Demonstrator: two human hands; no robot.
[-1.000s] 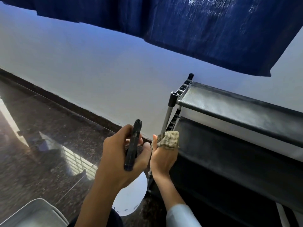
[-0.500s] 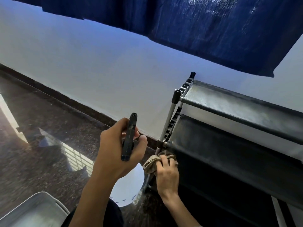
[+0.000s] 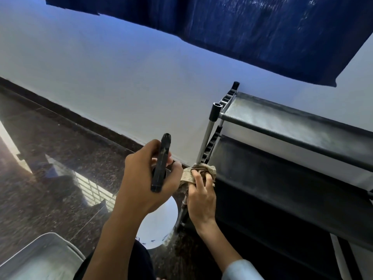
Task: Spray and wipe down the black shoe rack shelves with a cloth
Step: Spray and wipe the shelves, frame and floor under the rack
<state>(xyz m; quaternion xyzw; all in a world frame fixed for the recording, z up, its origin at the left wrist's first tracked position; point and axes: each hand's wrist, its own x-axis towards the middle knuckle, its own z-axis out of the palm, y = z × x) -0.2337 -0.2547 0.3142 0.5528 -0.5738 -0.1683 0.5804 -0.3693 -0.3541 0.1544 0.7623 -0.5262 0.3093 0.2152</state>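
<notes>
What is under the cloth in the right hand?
The cloth is bunched over the shoe rack's front left post, at the middle shelf's corner. The right hand grips it. The joint beneath is covered.

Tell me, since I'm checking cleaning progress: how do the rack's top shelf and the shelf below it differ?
The top shelf looks greyish, filmed over; the second shelf looks darker black. Nothing touches the top shelf; the right hand holds the cloth at the second shelf's left front corner. Both are black fabric panels on rails.
</notes>
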